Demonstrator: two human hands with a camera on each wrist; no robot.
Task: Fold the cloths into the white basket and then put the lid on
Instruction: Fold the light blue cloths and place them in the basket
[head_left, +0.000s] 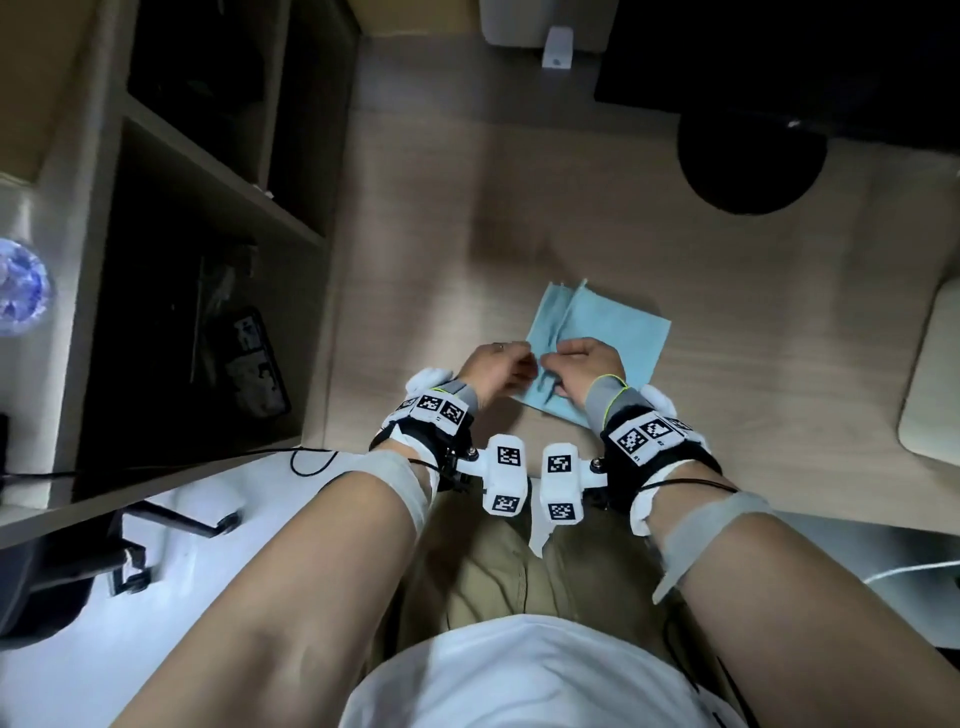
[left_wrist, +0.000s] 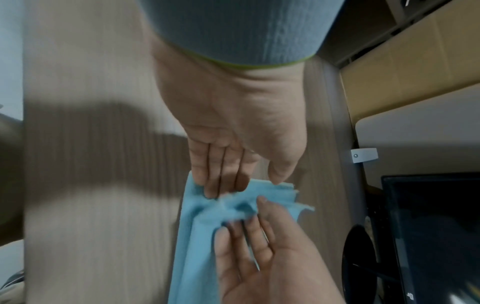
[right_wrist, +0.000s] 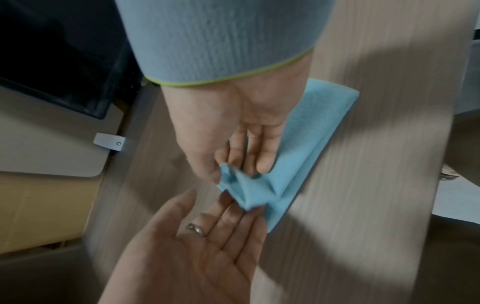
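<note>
Blue cloth (head_left: 618, 338) lies part-folded on the tabletop (head_left: 519, 208) — right hand (head_left: 587, 364) fingers pinch a raised corner; left hand (head_left: 493, 366) fingers straight, together, touching it.

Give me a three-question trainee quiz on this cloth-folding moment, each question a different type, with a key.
1. True or false: the blue cloth lies on the wooden desk.
2. Which hand pinches the cloth's lifted fold? A) left B) right C) neither
3. Fill in: the left hand, fingers straight, wears a ____ on one finger.

Key: 1 true. 2 B, the right hand pinches it between thumb and fingers. 3 ring.
</note>
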